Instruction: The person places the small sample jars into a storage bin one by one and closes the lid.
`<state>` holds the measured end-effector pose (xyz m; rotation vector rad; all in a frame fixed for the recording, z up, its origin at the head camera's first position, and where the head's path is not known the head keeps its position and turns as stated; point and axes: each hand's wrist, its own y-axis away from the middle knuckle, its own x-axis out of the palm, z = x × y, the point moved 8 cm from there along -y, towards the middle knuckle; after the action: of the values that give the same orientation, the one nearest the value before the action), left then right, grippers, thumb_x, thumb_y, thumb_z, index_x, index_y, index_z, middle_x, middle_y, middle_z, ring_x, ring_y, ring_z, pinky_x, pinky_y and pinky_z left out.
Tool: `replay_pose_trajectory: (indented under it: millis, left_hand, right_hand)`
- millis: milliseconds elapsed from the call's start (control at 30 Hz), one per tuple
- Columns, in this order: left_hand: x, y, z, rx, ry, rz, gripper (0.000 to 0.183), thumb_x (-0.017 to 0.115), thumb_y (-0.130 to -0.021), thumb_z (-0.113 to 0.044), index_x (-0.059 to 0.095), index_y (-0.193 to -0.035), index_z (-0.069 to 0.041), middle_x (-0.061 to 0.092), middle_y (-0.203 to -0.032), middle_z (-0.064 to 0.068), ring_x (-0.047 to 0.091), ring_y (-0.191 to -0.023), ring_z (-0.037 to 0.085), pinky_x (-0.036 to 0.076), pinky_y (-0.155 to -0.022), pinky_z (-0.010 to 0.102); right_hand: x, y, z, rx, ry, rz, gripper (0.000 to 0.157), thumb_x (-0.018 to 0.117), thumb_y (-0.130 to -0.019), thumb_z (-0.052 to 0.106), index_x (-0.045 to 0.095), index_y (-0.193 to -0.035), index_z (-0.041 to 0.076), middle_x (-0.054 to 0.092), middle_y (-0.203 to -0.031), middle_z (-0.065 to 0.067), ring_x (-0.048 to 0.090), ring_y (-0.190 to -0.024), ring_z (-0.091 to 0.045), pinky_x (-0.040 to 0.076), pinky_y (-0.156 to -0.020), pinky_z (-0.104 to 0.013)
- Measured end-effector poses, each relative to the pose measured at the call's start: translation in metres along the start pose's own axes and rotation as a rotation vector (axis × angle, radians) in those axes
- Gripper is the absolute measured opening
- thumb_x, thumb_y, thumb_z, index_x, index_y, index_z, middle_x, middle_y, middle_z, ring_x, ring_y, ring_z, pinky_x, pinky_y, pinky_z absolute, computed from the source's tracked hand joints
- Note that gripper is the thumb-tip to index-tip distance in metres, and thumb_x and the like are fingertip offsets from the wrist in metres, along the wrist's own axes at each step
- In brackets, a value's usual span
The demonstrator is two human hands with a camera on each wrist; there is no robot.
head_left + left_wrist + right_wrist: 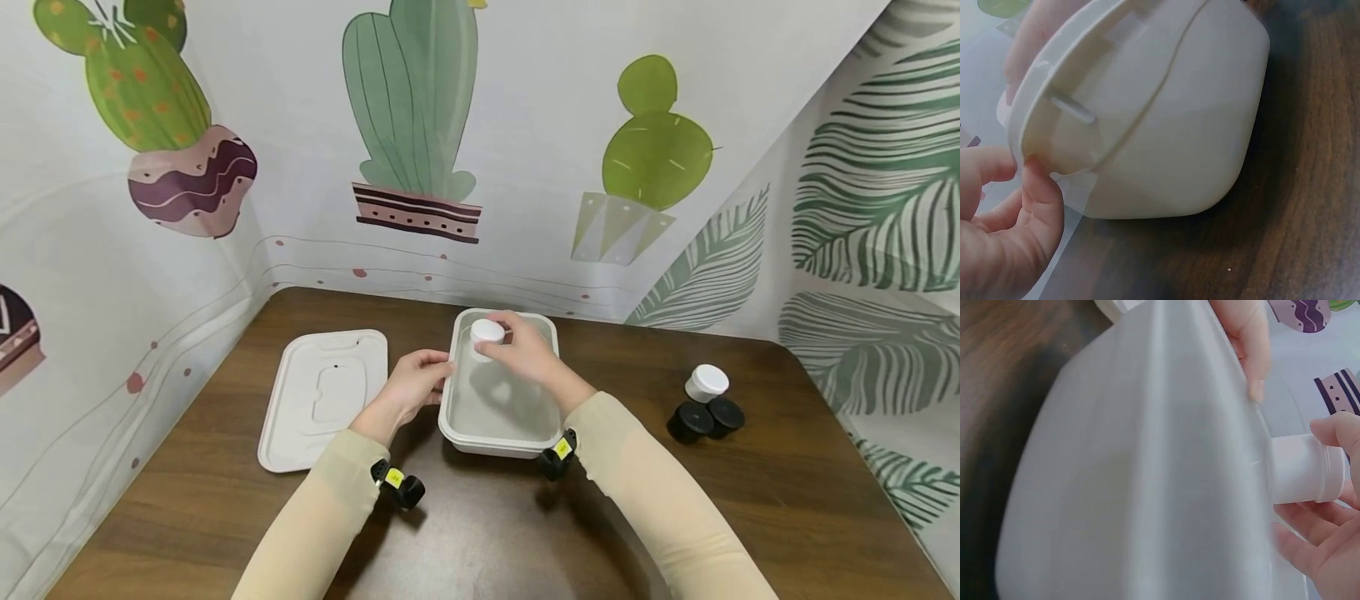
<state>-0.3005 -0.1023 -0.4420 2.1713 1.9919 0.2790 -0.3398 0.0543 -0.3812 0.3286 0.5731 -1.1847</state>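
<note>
A pale, rectangular plastic container (487,440) with rounded corners stands lidless near the back middle of the table. My left hand (408,385) pinches its left rim, thumb and fingers on either side of the edge in the left wrist view. In my right hand (531,357) is a small white jar (487,332) with a white cap, gripped between thumb and fingers over the far left part of the container. The right wrist view shows the jar (1297,469) upright, its lower end hidden behind the container's wall (1116,456).
The flat whitish container lid (296,417) lies on the wooden table (480,542) to the left. At the right, another white jar (707,383) stands beside two black jars (690,422). A printed cactus cloth (525,167) hangs behind the table.
</note>
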Motion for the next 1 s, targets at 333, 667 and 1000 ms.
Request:
replay_pose_trajectory:
  millis: [333, 667, 1000]
  left_hand:
    - [-0.001, -0.002, 0.002, 0.004, 0.003, -0.007, 0.032, 0.058, -0.091, -0.010, 0.054, -0.119, 0.005, 0.061, -0.091, 0.007, 0.060, -0.071, 0.014, 0.054, -0.060, 0.026]
    - [0.000, -0.001, 0.002, -0.006, 0.010, -0.011, 0.032, 0.057, -0.092, -0.010, 0.054, -0.119, 0.005, 0.061, -0.097, 0.013, 0.060, -0.073, 0.015, 0.054, -0.060, 0.027]
    - [0.000, -0.002, 0.003, -0.006, -0.003, -0.014, 0.033, 0.058, -0.092, -0.011, 0.054, -0.120, 0.005, 0.061, -0.102, 0.017, 0.061, -0.075, 0.016, 0.054, -0.060, 0.027]
  right_hand:
    - [-0.010, -0.008, 0.011, -0.014, 0.046, -0.012, 0.060, 0.068, -0.084, 0.023, 0.045, -0.135, 0.003, 0.056, -0.128, -0.017, 0.059, -0.109, -0.031, 0.051, -0.088, -0.038]
    - [-0.009, -0.017, 0.010, -0.009, 0.096, -0.021, 0.061, 0.070, -0.082, 0.026, 0.046, -0.134, 0.006, 0.060, -0.122, -0.014, 0.060, -0.109, -0.027, 0.051, -0.087, -0.036]
    - [-0.012, -0.025, 0.016, -0.071, 0.181, -0.056, 0.061, 0.072, -0.080, 0.028, 0.048, -0.133, 0.009, 0.058, -0.126, -0.012, 0.057, -0.110, -0.025, 0.047, -0.093, -0.039]
